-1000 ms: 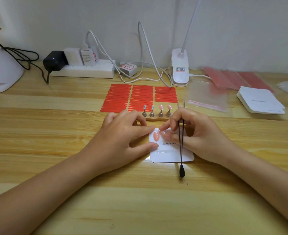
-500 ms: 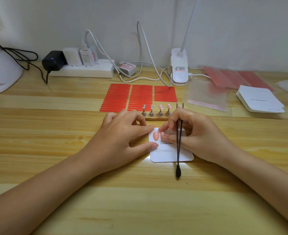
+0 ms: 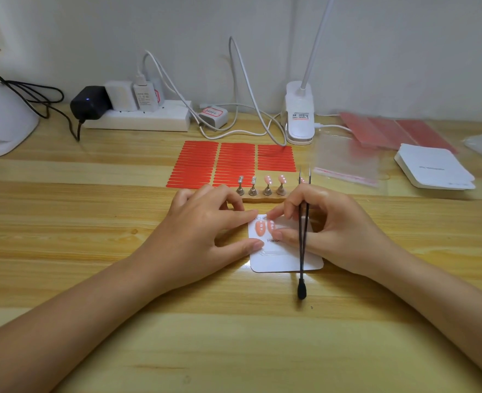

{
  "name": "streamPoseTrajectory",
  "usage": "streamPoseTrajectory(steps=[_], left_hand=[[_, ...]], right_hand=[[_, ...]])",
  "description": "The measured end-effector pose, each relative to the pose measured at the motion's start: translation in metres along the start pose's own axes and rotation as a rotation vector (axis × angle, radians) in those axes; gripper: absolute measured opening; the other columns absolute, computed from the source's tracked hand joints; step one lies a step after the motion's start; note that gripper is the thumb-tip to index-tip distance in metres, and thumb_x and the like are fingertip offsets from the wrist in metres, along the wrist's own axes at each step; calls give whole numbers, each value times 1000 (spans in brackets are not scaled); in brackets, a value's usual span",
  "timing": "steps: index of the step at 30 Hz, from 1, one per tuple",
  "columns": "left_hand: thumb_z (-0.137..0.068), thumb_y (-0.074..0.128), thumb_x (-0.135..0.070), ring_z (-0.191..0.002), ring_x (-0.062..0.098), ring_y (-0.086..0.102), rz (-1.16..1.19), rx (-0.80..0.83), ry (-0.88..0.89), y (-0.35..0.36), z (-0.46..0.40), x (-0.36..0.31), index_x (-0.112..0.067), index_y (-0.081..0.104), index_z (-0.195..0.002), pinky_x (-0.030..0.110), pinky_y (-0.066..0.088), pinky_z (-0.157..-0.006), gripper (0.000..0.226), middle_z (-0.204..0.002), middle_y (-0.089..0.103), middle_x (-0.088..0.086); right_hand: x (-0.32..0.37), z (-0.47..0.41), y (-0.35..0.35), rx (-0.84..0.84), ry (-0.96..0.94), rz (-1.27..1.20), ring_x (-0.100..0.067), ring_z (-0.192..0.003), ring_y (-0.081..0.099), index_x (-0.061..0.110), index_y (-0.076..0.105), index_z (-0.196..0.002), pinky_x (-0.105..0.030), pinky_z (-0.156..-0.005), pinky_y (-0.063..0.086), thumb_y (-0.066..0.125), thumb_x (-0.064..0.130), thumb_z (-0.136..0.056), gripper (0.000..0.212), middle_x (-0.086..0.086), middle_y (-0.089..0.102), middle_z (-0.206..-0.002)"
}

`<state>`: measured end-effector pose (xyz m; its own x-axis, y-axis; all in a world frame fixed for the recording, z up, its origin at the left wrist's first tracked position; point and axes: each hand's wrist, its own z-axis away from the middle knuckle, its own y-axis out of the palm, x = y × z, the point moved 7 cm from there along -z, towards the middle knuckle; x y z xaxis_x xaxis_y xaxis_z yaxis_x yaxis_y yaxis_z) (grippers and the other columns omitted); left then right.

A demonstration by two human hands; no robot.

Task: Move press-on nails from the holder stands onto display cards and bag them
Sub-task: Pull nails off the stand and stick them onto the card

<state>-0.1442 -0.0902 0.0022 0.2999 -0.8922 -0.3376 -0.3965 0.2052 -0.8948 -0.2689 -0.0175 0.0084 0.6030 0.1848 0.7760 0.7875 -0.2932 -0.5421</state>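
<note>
Here, at frame centre, your left hand (image 3: 205, 231) presses the display card (image 3: 285, 259), printed "Hand…", flat on the tabletop (image 3: 92, 194) with straight fingers; your right hand (image 3: 327, 228) grips black tweezers (image 3: 303, 236), fingertips on a pink press-on nail (image 3: 271, 226).

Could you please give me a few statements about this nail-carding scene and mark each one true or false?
1. The right hand holds black tweezers. True.
2. All the holder stands in view carry nails. False: the two stands on the left are bare, and the next two hold pink nails.
3. Two pink nails lie on the white display card. True.
4. The left hand is lifted clear of the card. False: its fingertips rest on the card's left edge.
5. The stack of white cards lies left of the red strip sheets. False: it lies far to their right.
</note>
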Motion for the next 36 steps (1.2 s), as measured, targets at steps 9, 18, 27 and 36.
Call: streamPoseTrajectory(steps=[9, 18, 27, 36], left_hand=[[-76, 36, -64, -94, -1, 36, 22, 10, -9, 1, 0, 2, -33, 64, -115, 24, 18, -86, 57, -104, 49, -16], [-77, 36, -60, -96, -1, 37, 36, 12, -14, 1, 1, 4, -33, 63, -117, 23, 18, -86, 55, -105, 48, -17], [-79, 35, -58, -95, -1, 37, 43, 20, -20, 2, 1, 6, -31, 62, -119, 23, 19, -87, 56, -106, 47, -17], [-77, 34, -60, -95, -4, 36, 67, 19, -37, 2, 1, 8, -33, 61, -119, 22, 18, -88, 57, -106, 47, -18]], right_hand=[[14, 12, -26, -357, -104, -131, -1, -46, 39, 18, 67, -98, -6, -52, 30, 36, 48, -92, 43, 5, 42, -51], [20, 13, -21, -231, -91, 15, -4, -61, 62, 30, 66, -69, -9, -57, 43, 71, 30, -71, 5, 14, 66, -63], [7, 15, -22, -214, -37, -100, -15, -57, 64, 11, 51, -73, -14, -54, 49, 68, -1, -78, 22, -8, 63, -66], [14, 15, -16, -206, -163, 63, -13, -59, 61, 18, 49, -67, -12, -54, 49, 68, 4, -75, 25, -1, 61, -65]])
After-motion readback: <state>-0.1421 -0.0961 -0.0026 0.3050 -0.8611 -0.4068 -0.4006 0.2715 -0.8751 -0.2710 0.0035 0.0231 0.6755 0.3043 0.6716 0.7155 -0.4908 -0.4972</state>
